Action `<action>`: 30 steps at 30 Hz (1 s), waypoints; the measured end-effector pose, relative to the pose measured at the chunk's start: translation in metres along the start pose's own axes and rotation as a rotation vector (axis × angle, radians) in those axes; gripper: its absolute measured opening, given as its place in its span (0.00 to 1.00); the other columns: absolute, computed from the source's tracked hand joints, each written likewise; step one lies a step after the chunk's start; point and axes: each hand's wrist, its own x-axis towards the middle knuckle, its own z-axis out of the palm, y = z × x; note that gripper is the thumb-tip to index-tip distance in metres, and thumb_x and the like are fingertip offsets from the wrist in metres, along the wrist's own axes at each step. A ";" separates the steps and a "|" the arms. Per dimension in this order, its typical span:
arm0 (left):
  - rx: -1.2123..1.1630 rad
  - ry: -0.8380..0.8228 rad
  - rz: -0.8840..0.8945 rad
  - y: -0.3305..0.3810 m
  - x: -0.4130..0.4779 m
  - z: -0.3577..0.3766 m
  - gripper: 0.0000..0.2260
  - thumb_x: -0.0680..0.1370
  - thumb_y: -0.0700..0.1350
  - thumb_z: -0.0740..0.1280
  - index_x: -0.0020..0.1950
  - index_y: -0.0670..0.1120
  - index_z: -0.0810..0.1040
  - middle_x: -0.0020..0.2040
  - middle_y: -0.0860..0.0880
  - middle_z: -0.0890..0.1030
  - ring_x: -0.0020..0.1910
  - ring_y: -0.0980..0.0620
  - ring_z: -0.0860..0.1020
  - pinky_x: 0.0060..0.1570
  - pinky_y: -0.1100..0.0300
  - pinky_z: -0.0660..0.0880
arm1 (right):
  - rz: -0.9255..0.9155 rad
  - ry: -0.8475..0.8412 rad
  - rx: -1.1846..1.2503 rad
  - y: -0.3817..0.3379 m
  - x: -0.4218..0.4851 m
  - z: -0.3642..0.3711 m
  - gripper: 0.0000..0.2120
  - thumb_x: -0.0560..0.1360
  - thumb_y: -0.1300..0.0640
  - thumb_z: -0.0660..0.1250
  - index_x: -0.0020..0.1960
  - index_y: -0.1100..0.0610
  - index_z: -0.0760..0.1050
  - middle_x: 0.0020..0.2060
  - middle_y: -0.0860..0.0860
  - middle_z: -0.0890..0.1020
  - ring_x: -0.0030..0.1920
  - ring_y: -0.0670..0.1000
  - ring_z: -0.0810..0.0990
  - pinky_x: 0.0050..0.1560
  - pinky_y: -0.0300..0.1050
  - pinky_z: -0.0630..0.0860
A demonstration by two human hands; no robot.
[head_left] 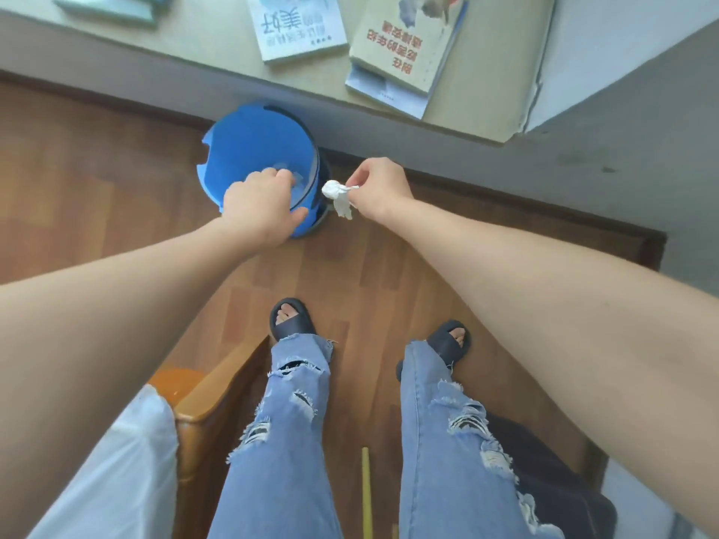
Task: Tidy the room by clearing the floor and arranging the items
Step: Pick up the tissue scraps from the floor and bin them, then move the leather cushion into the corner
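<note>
So the crumpled white tissue (337, 196) is a scrunched wad with a loose tail hanging down, pinched in the right hand (379, 188) just beside the rim of the blue bin (256, 149). Left hand (258, 204) is over the bin's opening, fingers curled down; can't tell if it's holding anything. Books (404, 40) on the bench (498, 91) have upside-down Chinese titles, one showing 美好.

Wooden plank floor (97, 180) with dark skirting board (525, 200) along a grey wall (622, 122). Orange-brown wooden furniture corner (206, 394) at lower left, a white cloth (116, 472) draped beside it. One thin yellow stick (366, 492) lying on the floor between ripped blue jeans (288, 441), dark slippers (291, 317) below them.
</note>
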 end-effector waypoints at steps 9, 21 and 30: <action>-0.057 0.012 -0.154 -0.092 -0.005 -0.004 0.22 0.77 0.56 0.63 0.67 0.46 0.70 0.61 0.45 0.75 0.59 0.43 0.73 0.50 0.50 0.70 | -0.069 -0.046 0.013 -0.084 0.031 0.048 0.08 0.73 0.58 0.71 0.52 0.53 0.77 0.51 0.48 0.80 0.49 0.49 0.79 0.46 0.39 0.73; -0.098 0.031 -0.168 -0.082 -0.032 -0.034 0.21 0.77 0.56 0.63 0.66 0.46 0.71 0.60 0.46 0.75 0.57 0.44 0.74 0.50 0.51 0.70 | -0.209 -0.129 -0.338 -0.092 -0.005 0.011 0.17 0.74 0.62 0.64 0.62 0.52 0.75 0.58 0.50 0.79 0.56 0.52 0.78 0.55 0.44 0.75; -0.098 0.125 -0.035 -0.035 -0.075 -0.124 0.22 0.78 0.56 0.63 0.67 0.46 0.69 0.62 0.46 0.74 0.60 0.46 0.73 0.53 0.52 0.70 | -0.330 -0.133 -0.518 -0.111 -0.075 -0.074 0.19 0.75 0.60 0.64 0.66 0.53 0.72 0.61 0.52 0.76 0.59 0.54 0.76 0.57 0.48 0.74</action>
